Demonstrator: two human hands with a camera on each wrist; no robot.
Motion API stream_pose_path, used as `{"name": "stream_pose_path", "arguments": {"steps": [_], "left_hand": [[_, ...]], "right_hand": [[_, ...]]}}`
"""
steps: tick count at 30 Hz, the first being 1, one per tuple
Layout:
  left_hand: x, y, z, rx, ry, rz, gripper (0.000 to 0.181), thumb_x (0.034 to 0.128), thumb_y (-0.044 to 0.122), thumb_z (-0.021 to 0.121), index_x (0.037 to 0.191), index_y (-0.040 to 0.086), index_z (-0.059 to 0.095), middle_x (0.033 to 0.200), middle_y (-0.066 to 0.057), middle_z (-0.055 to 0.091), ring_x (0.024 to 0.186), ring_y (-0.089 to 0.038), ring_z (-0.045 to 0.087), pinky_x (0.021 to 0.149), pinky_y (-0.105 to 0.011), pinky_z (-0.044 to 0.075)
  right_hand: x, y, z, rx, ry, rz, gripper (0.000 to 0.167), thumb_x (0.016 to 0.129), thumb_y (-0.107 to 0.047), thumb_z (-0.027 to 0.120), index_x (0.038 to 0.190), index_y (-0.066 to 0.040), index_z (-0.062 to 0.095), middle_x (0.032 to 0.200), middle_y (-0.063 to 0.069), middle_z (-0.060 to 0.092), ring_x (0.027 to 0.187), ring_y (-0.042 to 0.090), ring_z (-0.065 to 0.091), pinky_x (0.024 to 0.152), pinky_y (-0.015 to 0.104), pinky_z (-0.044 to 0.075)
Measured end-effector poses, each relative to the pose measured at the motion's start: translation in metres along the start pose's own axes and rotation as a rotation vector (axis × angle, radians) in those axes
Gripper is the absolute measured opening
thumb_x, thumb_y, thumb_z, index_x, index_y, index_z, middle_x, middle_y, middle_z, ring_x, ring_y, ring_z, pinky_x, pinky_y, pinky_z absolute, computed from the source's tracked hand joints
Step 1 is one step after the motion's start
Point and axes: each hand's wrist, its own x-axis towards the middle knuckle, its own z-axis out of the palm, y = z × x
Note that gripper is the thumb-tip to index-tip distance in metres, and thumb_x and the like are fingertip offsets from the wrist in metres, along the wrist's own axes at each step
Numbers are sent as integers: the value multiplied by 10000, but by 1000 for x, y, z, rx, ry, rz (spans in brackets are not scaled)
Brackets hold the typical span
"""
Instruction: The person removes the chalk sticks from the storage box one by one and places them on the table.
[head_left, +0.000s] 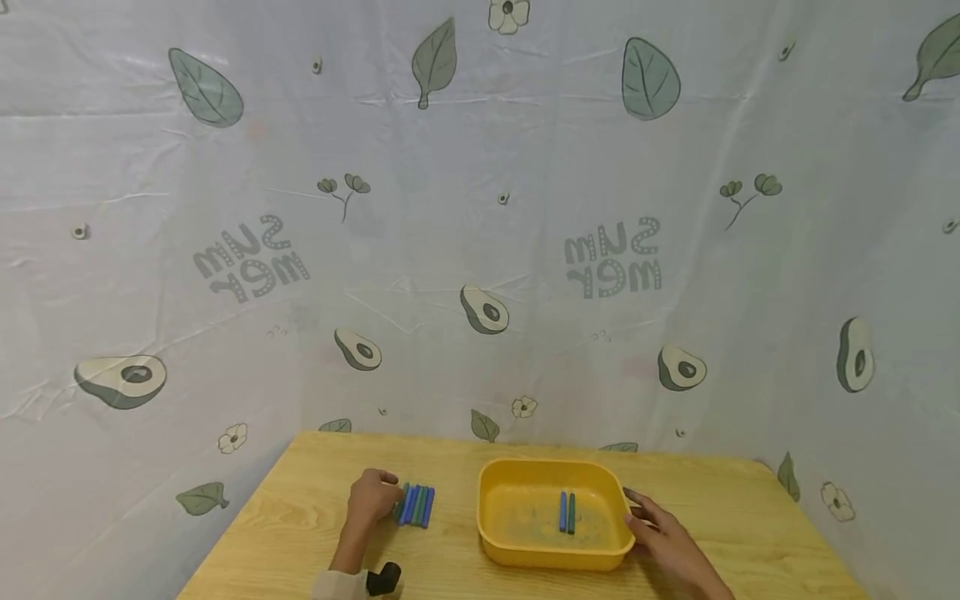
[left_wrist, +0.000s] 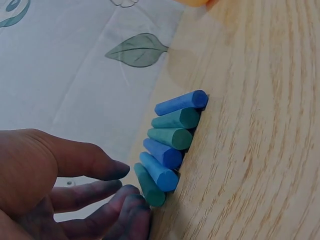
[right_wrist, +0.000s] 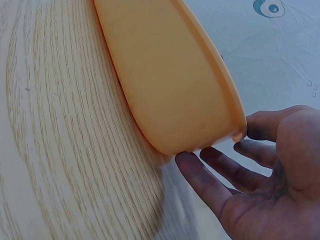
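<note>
Several blue and green chalk sticks [head_left: 418, 506] lie side by side in a row on the table's left part. My left hand [head_left: 372, 497] is at the row's left end. In the left wrist view, its smudged fingertips [left_wrist: 131, 200] are close beside the nearest green stick [left_wrist: 150, 186], with thumb and fingers apart; whether they touch it I cannot tell. A yellow plastic basin [head_left: 555, 559] holds one blue chalk stick [head_left: 562, 512] and one green chalk stick [head_left: 572, 513]. Against the basin's right end, my right hand [head_left: 663, 537] rests its fingertips [right_wrist: 185, 159] on the outer wall, fingers spread.
Both chalk groups and the basin sit on a light wood table [head_left: 442, 467]. Behind it hangs a pale curtain [head_left: 420, 250] printed with leaves and avocados. Bluish dust marks the basin's floor. A small black object [head_left: 384, 578] is at my left wrist.
</note>
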Motion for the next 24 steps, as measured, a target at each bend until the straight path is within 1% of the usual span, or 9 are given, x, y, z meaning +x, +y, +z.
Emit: {"name": "stream_pose_path", "arguments": {"steps": [5, 7, 10, 13, 15, 17, 19, 21, 24], "left_hand": [[-2, 1, -5, -58, 0, -4, 414, 844, 72, 707, 1213, -113, 736, 829, -147, 753, 676, -211, 637, 588, -328, 494], [-2, 2, -6, -77, -6, -4, 429, 850, 79, 708, 1228, -124, 724, 795, -145, 745, 667, -211, 641, 579, -325, 492], [0, 1, -7, -111, -22, -34, 451, 864, 86, 714, 1261, -127, 706, 750, -128, 724, 648, -204, 619, 575, -322, 479], [2, 0, -7, -125, -37, -41, 469, 887, 106, 720, 1287, -137, 688, 736, -123, 722, 632, -197, 609, 572, -324, 481], [3, -1, -8, -116, -38, -48, 466, 902, 122, 724, 1293, -131, 688, 773, -125, 745, 637, -197, 615, 590, -329, 489], [3, -2, -9, -104, -39, -56, 461, 925, 136, 731, 1298, -130, 684, 856, -144, 778, 662, -202, 637, 615, -339, 508], [2, -2, -11, -103, -34, -80, 455, 934, 140, 741, 1301, -122, 685, 954, -183, 792, 707, -217, 667, 637, -353, 530], [1, -1, -12, -124, -35, -95, 460, 943, 135, 745, 1314, -127, 673, 1044, -235, 781, 779, -249, 706, 662, -376, 567], [0, 5, -14, -188, -32, -82, 479, 949, 130, 741, 1339, -135, 656, 1139, -296, 754, 912, -335, 749, 716, -418, 622]], "right_hand": [[3, -4, -2, 9, 1, -1, 707, 1164, -247, 479, 1660, 129, 144, 1524, 477, 395, 1273, 466, 659, 969, 494, 632], [3, -5, -2, 7, 8, 1, 708, 1162, -251, 484, 1659, 128, 152, 1523, 475, 398, 1274, 467, 656, 967, 493, 632], [3, -4, -2, 7, 6, 16, 717, 1165, -264, 476, 1655, 138, 142, 1518, 483, 395, 1270, 461, 657, 963, 498, 633], [3, -2, -2, 14, 10, 28, 726, 1165, -272, 476, 1654, 141, 134, 1511, 485, 398, 1263, 456, 658, 955, 507, 635], [3, -1, -1, 25, 12, 32, 726, 1164, -278, 474, 1657, 135, 137, 1512, 481, 402, 1266, 456, 655, 957, 515, 632], [4, 1, 0, 37, 11, 37, 733, 1160, -280, 486, 1657, 134, 141, 1513, 479, 406, 1268, 461, 651, 960, 524, 629], [4, 2, 1, 46, -2, 39, 740, 1158, -275, 489, 1654, 142, 132, 1515, 484, 402, 1274, 470, 647, 967, 532, 625], [4, 3, 1, 46, -11, 44, 738, 1159, -263, 488, 1648, 153, 125, 1513, 489, 402, 1268, 475, 651, 964, 538, 625], [5, 1, -1, 40, -7, 43, 737, 1160, -259, 485, 1646, 159, 122, 1517, 489, 401, 1272, 484, 648, 966, 538, 624]]}}
